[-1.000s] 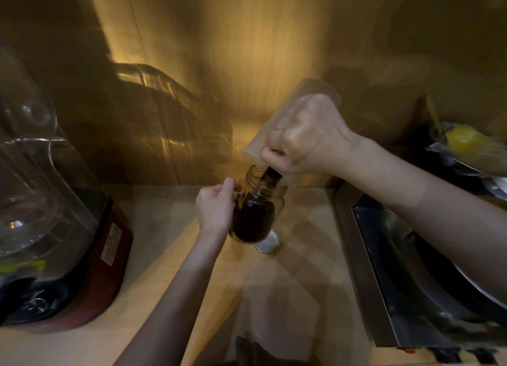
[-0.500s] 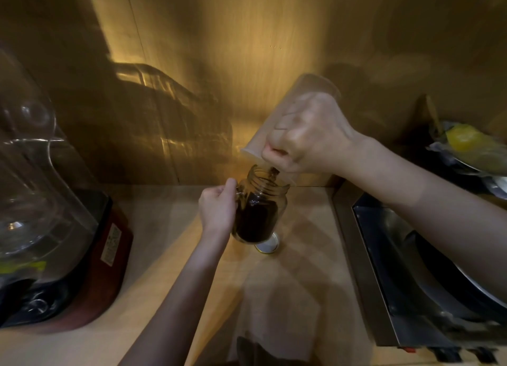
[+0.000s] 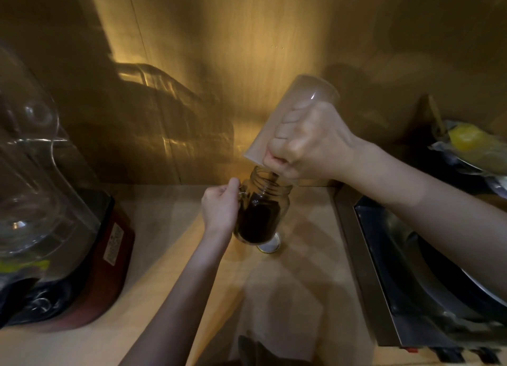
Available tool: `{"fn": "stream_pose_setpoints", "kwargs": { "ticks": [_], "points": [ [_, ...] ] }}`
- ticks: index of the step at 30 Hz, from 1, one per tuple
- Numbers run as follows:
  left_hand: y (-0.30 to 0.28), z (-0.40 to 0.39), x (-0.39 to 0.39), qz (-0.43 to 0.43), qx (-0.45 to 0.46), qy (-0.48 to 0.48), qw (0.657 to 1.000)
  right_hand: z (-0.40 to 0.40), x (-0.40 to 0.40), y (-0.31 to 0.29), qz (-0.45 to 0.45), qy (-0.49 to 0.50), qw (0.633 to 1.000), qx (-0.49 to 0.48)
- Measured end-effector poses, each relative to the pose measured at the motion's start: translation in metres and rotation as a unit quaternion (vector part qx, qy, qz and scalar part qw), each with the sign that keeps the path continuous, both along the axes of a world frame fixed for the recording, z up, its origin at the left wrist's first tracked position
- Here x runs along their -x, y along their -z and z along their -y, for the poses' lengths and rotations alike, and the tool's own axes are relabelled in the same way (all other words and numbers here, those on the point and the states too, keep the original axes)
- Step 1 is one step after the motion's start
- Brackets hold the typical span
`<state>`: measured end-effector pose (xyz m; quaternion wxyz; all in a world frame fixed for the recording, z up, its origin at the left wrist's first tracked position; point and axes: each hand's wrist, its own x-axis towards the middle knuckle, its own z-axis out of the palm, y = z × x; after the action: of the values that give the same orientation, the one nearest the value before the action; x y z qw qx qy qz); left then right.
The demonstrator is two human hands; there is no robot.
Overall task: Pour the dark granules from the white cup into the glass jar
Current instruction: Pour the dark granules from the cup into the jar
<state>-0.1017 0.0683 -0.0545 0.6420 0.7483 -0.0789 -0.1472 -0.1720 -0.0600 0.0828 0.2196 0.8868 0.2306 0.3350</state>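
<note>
A glass jar (image 3: 263,212) stands on the wooden counter, its lower part dark with granules (image 3: 259,223). My left hand (image 3: 220,206) grips the jar's left side. My right hand (image 3: 307,148) holds the pale translucent cup (image 3: 290,113) tipped steeply, bottom up, rim just above the jar's open mouth. Only a thin dark trickle shows between rim and mouth. The cup's visible wall looks empty.
A round metal lid (image 3: 270,245) lies just behind the jar's base. A blender with a clear jug and red base (image 3: 82,256) stands at the left. A steel stove top with a pan (image 3: 428,277) fills the right. A dish with something yellow (image 3: 466,143) sits far right.
The cup has tilted further upside down and the dark stream into the jar has thinned. The granule level in the jar has risen slightly. My left hand stays on the jar.
</note>
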Motion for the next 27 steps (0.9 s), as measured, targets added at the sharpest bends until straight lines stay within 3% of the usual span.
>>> {"fn": "stream_pose_setpoints", "kwargs": {
  "ticks": [14, 21, 27],
  "points": [
    [0.002, -0.001, -0.003, -0.015, 0.016, -0.001, 1.0, 0.001, -0.003, 0.001, -0.006, -0.008, 0.999, -0.034],
    [0.003, -0.001, -0.004, -0.004, 0.008, -0.01, 1.0, 0.004, 0.001, -0.003, -0.018, 0.038, 0.982, -0.185],
    [0.014, -0.004, -0.008, -0.02, 0.012, 0.007, 1.0, 0.026, 0.003, 0.018, -0.029, 0.11, 0.917, -0.381]
  ]
}}
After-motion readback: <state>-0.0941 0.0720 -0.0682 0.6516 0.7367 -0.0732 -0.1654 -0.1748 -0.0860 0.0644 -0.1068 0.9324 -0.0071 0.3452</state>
